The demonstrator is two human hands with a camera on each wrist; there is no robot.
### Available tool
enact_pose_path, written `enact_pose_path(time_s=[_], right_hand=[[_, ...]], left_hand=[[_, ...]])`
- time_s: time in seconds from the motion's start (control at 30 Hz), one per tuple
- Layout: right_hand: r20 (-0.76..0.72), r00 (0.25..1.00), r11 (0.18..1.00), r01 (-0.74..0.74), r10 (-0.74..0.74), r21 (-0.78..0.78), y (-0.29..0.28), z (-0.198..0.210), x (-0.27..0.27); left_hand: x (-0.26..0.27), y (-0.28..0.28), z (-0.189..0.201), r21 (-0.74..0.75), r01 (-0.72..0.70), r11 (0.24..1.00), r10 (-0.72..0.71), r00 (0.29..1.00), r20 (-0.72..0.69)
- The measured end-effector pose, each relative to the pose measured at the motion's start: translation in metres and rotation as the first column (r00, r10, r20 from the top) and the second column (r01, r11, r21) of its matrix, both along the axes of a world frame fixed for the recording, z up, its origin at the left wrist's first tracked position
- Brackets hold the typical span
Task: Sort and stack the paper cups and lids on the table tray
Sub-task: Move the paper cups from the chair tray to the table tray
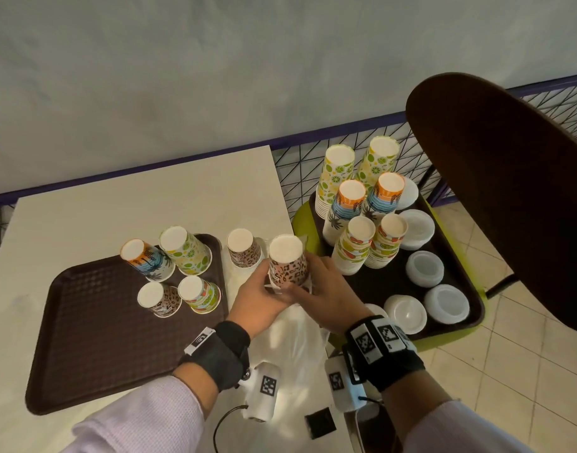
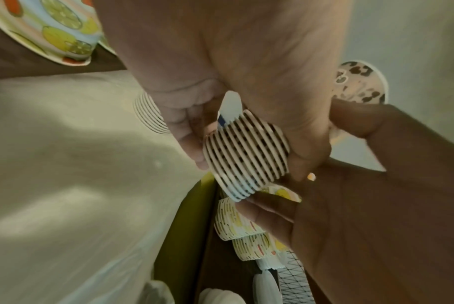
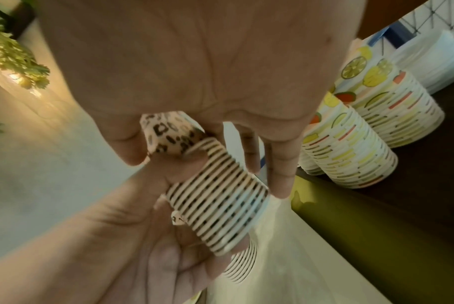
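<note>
An upside-down stack of leopard-print paper cups hangs just above the table between both hands. My left hand grips its rims from the left; my right hand grips it from the right. The stacked rims show between the fingers in the left wrist view. In the right wrist view the leopard stack shows between thumb and fingers. A second leopard stack stands on the table behind. On the brown table tray stand several upside-down cups, among them a palm-print cup.
A second dark tray on a green stool at the right holds several tall cup stacks and piles of white lids. A dark chair back looms at the right. A clear plastic bag lies under my wrists.
</note>
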State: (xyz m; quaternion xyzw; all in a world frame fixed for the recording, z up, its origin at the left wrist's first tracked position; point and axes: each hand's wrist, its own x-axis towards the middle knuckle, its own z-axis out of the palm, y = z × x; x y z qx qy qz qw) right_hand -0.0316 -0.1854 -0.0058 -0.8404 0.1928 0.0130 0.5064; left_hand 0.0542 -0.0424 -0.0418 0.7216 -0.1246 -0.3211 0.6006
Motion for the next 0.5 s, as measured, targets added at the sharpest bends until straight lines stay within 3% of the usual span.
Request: enact_pose_path(time_s=[0.07, 0.13, 0.2, 0.27, 0.33, 0.5], right_hand=[[0.001, 1.000, 0.997, 0.019, -0.019, -0.073, -0.007, 0.008, -0.004], [0.097, 0.985, 0.973, 0.158, -0.144, -0.165, -0.020, 0.018, -0.010], [0.267, 0.924, 0.904, 0.342, -0.274, -0.256, -0.036, 0.023, -0.014], [0.319, 0.887, 0.829, 0.437, -0.333, -0.349, -0.052, 0.021, -0.013], [0.265, 0.910, 0.788, 0.411, -0.320, -0.459, -0.066, 0.016, -0.010], [0.106, 0.984, 0.720, 0.177, -0.143, -0.671, -0.079, -0.002, -0.004]], left_hand=[[0.004, 0.000, -0.005, 0.028, -0.073, 0.997, 0.073, 0.997, -0.005], [0.008, -0.002, -0.011, 0.086, -0.135, 0.987, 0.134, 0.991, 0.017], [0.009, -0.004, -0.019, 0.120, -0.181, 0.976, 0.178, 0.983, 0.031], [0.008, -0.008, -0.027, 0.154, -0.220, 0.963, 0.216, 0.975, 0.042], [0.006, -0.011, -0.034, 0.186, -0.244, 0.952, 0.237, 0.970, 0.060], [0.005, -0.017, -0.052, 0.262, -0.272, 0.926, 0.247, 0.961, 0.123]])
